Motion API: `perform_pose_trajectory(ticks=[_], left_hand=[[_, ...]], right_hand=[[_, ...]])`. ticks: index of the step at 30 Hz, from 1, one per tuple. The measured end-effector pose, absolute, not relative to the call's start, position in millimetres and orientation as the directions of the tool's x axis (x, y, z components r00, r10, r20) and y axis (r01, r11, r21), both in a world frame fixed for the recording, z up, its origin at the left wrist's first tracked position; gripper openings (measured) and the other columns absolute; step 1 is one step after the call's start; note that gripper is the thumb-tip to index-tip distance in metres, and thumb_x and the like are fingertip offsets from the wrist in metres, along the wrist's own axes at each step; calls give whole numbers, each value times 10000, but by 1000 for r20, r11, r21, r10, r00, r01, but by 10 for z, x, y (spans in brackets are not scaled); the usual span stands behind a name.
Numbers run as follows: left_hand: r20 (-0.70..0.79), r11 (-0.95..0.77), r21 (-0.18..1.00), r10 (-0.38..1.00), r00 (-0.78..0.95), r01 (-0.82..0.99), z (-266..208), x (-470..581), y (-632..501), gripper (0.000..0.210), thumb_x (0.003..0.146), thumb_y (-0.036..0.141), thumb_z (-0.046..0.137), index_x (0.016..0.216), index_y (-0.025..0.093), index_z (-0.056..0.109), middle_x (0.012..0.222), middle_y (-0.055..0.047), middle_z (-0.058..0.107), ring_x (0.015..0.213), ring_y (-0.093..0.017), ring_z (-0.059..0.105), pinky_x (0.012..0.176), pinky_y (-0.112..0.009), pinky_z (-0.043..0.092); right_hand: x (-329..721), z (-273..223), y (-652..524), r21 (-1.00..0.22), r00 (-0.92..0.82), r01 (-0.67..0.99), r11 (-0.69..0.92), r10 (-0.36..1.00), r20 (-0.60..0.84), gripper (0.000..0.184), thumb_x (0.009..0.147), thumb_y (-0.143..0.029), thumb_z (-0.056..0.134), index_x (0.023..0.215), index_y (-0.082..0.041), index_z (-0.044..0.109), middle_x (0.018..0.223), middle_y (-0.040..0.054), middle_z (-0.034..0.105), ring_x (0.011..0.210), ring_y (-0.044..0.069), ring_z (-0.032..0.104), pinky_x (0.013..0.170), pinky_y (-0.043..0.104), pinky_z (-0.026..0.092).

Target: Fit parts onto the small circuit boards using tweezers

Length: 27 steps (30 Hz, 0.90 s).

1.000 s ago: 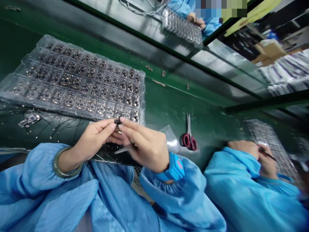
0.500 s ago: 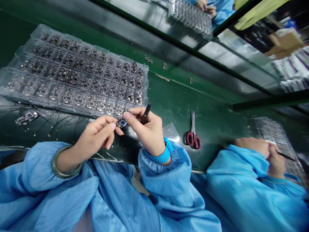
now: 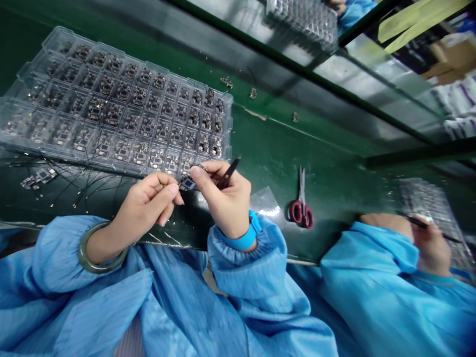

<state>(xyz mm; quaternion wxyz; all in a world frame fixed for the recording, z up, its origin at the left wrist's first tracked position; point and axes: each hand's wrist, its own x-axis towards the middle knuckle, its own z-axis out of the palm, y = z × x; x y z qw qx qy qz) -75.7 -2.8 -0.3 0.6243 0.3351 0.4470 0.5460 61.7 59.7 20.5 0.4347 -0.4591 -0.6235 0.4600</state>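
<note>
A small circuit board with a dark square chip is held between my two hands, just off the front edge of the clear tray. My left hand pinches the board's left side between thumb and fingers. On its other side, my right hand grips the board's upper right edge with thumb and forefinger. Dark tweezers are tucked in that same hand, pointing up and to the right. The clear plastic tray behind my hands has many compartments with circuit boards in them.
Thin black wires and loose boards lie at the left. Red-handled scissors and a clear plastic bag are right of my hands. Loose parts sit behind. A co-worker's hands work at far right.
The view has shifted slightly. Both my hands still hold the board in nearly the same pose. The co-worker's hands at the right have moved apart.
</note>
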Motion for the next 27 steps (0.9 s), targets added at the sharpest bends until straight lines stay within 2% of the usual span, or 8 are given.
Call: perform_pose_trajectory(ticks=[7,11,13,16,19,21,24,27], left_hand=[[-179,141,920,981,-73,-364,28,-776,-30,76,900,200,551,829,173,555,657,59,574,380,-3,408,375,-119,302],[-191,149,924,978,-87,-351,43,-788,-35,78,887,173,554,809,169,561,636,52,561,372,-6,395,361,-122,287],[-202,163,926,976,-83,-340,60,-794,-45,80,878,155,550,800,169,559,633,47,558,366,-8,390,356,-129,279],[-211,178,934,974,-79,-309,82,-809,-68,76,871,148,552,802,179,561,637,46,554,367,-16,388,360,-143,280],[-212,193,943,976,-44,-272,92,-823,-86,79,875,182,564,796,190,569,641,41,563,380,-27,395,367,-155,289],[-218,212,948,976,3,-238,98,-825,-87,82,874,220,585,796,193,580,644,31,579,404,-39,421,382,-160,318],[-242,258,948,965,106,-185,106,-818,-70,75,861,246,615,811,192,604,640,18,604,459,-68,488,422,-167,378],[-255,290,947,939,230,-135,94,-814,-48,76,846,245,632,804,183,619,628,8,614,487,-84,522,422,-167,384]], right_hand=[[636,336,612,-914,-244,307,267,950,195,153,853,-343,616,804,-203,657,680,-32,631,619,102,581,578,230,486],[1025,805,585,-708,-230,615,349,937,262,243,900,-407,550,968,-218,688,786,8,687,657,131,603,576,252,467],[1321,1013,532,-531,-216,792,302,952,218,252,885,-434,569,907,-221,701,674,0,653,555,126,546,500,253,407],[1737,1029,434,-382,-228,903,195,973,-45,257,848,-458,610,869,-213,682,634,-4,631,531,135,526,475,255,372],[1956,656,353,-423,-266,897,129,921,-284,248,821,-429,637,909,-197,639,714,6,653,596,148,564,545,261,414],[1949,333,303,-433,-272,896,103,896,-351,230,764,-404,692,806,-196,604,645,-13,606,565,143,532,536,259,392],[1778,4,225,-483,-184,875,14,934,-305,260,759,-416,689,725,-200,547,645,-16,585,591,143,520,554,260,374],[1611,-54,176,-549,-96,834,-50,967,-234,276,766,-424,677,685,-201,535,618,-27,560,577,132,495,558,262,352]])
